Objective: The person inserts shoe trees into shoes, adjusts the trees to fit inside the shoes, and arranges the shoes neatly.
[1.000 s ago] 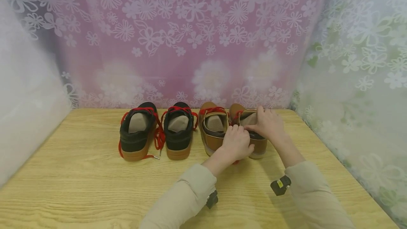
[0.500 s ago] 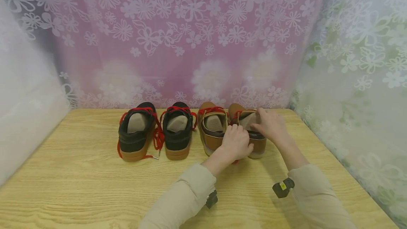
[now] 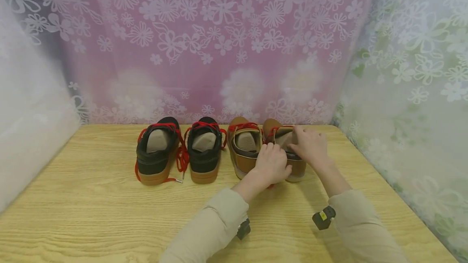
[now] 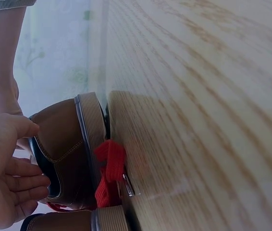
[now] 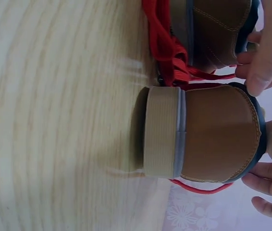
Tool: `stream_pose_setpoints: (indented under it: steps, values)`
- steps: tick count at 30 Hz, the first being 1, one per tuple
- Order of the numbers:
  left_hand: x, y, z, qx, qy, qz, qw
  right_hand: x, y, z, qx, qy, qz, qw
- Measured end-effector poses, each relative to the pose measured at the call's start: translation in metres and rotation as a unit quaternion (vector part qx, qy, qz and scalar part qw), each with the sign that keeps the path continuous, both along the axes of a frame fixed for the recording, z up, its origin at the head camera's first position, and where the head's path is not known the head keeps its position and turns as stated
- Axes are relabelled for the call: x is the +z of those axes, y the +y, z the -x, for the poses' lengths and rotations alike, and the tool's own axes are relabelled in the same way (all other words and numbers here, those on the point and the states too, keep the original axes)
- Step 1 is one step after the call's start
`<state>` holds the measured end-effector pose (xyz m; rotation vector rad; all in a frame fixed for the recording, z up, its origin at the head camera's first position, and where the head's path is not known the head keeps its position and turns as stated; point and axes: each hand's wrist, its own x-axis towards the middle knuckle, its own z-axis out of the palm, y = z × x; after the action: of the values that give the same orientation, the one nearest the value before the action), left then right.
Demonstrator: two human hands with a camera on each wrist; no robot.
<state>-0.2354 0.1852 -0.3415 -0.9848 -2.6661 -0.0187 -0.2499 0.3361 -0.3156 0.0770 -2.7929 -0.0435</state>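
Observation:
Two brown shoes with red laces, heels toward me, stand at the right of the row in the head view. My right hand (image 3: 310, 145) is at the right side of the rightmost brown shoe (image 3: 295, 169), its thumb over the opening and its fingers along the outer collar. The right wrist view shows that thumb and those fingers on either side of the dark collar (image 5: 257, 159). At the same shoe's left side, my left hand (image 3: 271, 163) has loosely bent fingers close to the collar. It partly covers the other brown shoe (image 3: 245, 161). Red laces (image 4: 112, 166) hang between the pair.
Left of the brown pair stand two black shoes (image 3: 158, 161) with red laces and tan soles. All rest near the back edge of a wooden table (image 3: 146, 222). Behind is a pink floral curtain (image 3: 204, 68), with a pale one (image 3: 413, 92) on the right.
My right hand has shifted slightly right and its thumb has moved away from the left hand. My left hand and the shoes look nearly the same.

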Motion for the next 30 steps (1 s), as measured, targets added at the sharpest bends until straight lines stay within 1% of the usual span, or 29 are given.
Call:
stream_pose_setpoints:
  steps: [6, 14, 21, 30]
  values:
    - [0.001, 0.0, 0.0, 0.0, -0.001, -0.001, 1.0, -0.002, -0.001, 0.0, -0.008, -0.006, -0.01, 1.0]
    - [0.001, 0.0, 0.0, -0.001, 0.001, 0.0, 1.0, -0.001, -0.004, -0.003, -0.014, -0.003, -0.008, 1.0]
    - [0.002, 0.0, -0.001, 0.001, -0.003, 0.005, 1.0, -0.001, -0.007, -0.003, -0.045, -0.017, -0.002, 0.999]
    - [0.003, 0.0, -0.001, 0.002, 0.002, 0.01, 0.9999, -0.001, -0.012, 0.001, -0.072, -0.012, 0.012, 0.997]
